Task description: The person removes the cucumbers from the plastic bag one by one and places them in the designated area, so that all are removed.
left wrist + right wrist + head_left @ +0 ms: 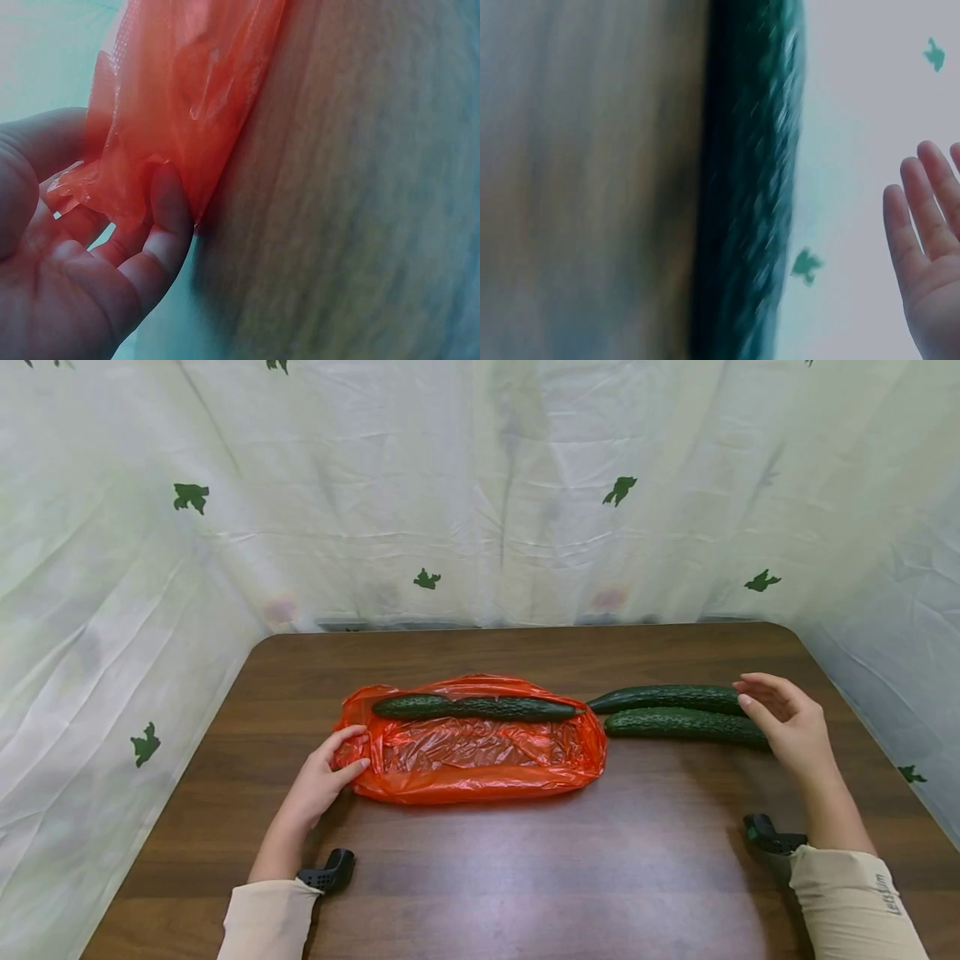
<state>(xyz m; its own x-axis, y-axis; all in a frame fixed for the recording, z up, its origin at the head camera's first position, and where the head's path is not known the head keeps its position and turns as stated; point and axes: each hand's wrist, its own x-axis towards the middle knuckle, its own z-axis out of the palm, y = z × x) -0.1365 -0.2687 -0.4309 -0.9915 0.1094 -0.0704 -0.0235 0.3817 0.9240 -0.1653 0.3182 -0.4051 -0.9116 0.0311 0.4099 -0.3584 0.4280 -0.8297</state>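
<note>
An orange-red plastic bag (pixel 465 785) lies with its rim spread in a long oval. Along its far side rests a dark green cucumber (pixel 517 707), notched near its left part; I cannot tell whether it is one piece. My left hand (pixel 318 781) holds the bag's left end, and the left wrist view shows its fingers curled round the crumpled film (pixel 187 97). To the right of the bag, two more cucumbers lie side by side, a far one (pixel 667 696) and a near one (pixel 682 724). Over their right ends hovers my right hand (pixel 795 727), fingers extended and holding nothing.
Everything lies on a brown wooden table (pixel 525 868) with rounded far corners. Pale curtains (pixel 480 485) with green leaf shapes hang behind it and at both sides. A black device sits at the left wrist (pixel 330 872) and another at the right wrist (pixel 772 837).
</note>
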